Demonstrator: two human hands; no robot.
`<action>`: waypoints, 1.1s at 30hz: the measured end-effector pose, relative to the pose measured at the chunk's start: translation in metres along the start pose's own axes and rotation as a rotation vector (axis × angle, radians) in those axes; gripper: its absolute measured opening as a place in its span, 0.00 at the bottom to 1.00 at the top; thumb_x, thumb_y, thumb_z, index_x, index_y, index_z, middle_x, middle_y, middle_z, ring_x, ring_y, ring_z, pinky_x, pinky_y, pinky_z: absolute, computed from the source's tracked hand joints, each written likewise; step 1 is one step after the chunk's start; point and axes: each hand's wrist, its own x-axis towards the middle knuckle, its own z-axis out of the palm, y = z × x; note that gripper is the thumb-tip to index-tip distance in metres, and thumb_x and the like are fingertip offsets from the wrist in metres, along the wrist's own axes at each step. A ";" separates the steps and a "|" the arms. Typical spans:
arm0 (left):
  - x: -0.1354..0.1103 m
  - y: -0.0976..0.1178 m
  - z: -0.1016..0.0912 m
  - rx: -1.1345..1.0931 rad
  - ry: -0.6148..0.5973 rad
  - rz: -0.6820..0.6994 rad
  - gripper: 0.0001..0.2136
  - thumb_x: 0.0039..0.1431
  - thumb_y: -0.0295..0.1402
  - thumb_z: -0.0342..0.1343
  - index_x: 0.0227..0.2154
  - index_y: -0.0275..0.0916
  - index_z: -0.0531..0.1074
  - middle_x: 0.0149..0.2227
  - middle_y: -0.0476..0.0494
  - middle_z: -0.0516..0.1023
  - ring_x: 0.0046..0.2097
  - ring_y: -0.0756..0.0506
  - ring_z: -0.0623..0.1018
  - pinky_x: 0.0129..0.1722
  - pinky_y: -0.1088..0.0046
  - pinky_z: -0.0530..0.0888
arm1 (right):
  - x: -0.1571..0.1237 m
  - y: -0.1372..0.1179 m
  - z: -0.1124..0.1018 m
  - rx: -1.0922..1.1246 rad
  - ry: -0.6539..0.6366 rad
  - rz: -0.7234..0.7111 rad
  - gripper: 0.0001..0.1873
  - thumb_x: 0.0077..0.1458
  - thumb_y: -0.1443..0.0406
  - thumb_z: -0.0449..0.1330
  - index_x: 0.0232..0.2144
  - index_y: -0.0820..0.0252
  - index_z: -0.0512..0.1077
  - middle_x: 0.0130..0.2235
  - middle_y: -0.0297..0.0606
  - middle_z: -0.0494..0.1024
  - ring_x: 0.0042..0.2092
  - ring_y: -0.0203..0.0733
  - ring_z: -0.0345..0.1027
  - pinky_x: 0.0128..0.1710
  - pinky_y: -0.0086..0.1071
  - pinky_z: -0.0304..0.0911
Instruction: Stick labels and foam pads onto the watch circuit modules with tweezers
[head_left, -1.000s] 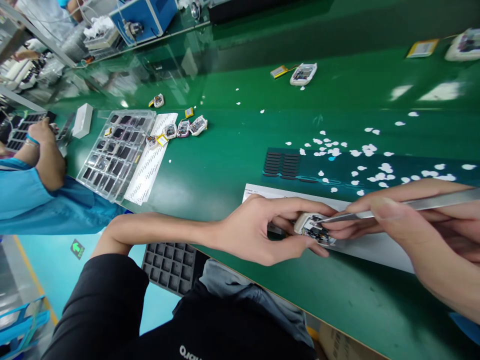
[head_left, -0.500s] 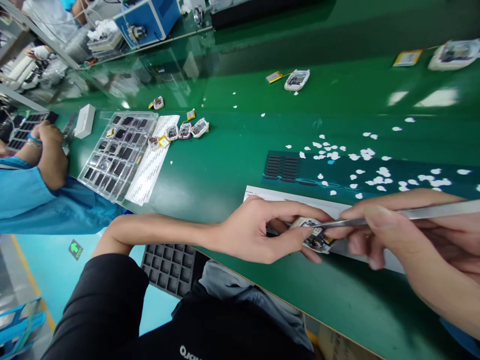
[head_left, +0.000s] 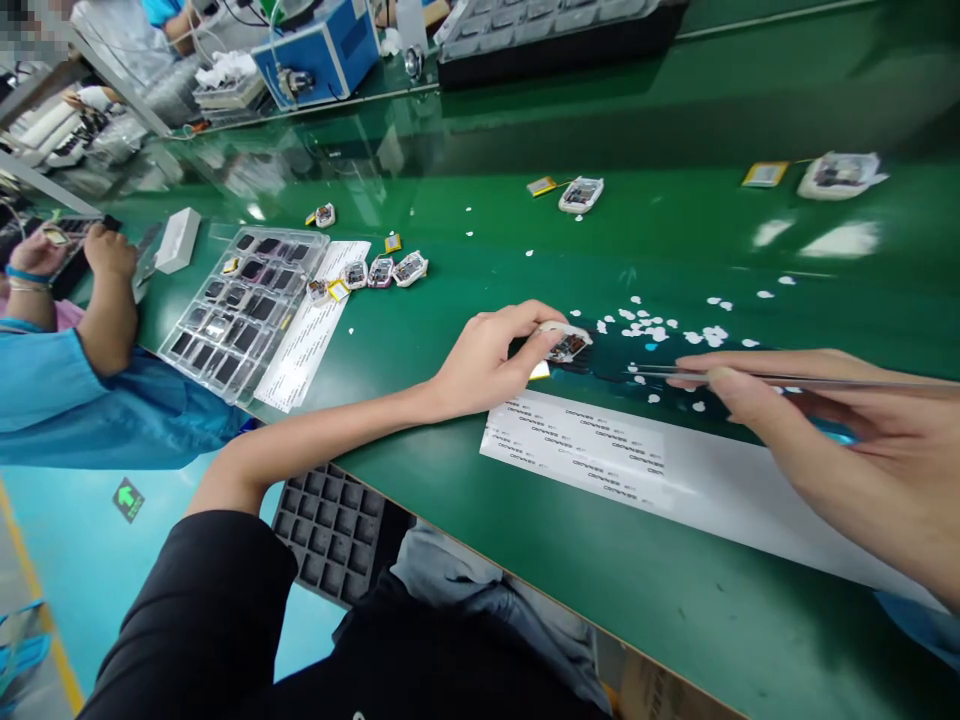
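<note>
My left hand (head_left: 487,358) grips a small white device case (head_left: 566,342) with exposed electronics, holding it on the green bench beyond a long white label strip (head_left: 600,455). A small yellow part (head_left: 539,371) shows just under that hand. My right hand (head_left: 840,440) pinches metal tweezers (head_left: 757,378), whose tip points left and sits apart from the case. Several white paper scraps (head_left: 660,330) lie scattered just behind both hands.
A clear tray of dark parts (head_left: 240,305) and a white sheet (head_left: 311,325) lie at left, with several small devices (head_left: 379,272) beside them. Another person's arms in blue sleeves (head_left: 67,340) work at far left. More devices (head_left: 581,193) sit farther back. A black grid tray (head_left: 330,530) is below the bench edge.
My left hand carried the case away from the tweezers, forward and left past the label strip. The tweezers tip left the case. The view shifted down the bench.
</note>
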 end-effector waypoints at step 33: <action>0.001 0.006 0.005 0.194 -0.428 0.233 0.16 0.77 0.41 0.44 0.45 0.41 0.74 0.48 0.40 0.84 0.59 0.41 0.80 0.60 0.61 0.71 | -0.027 0.067 0.008 -0.149 0.012 -0.115 0.11 0.64 0.49 0.61 0.43 0.37 0.82 0.40 0.30 0.85 0.45 0.49 0.80 0.36 0.40 0.74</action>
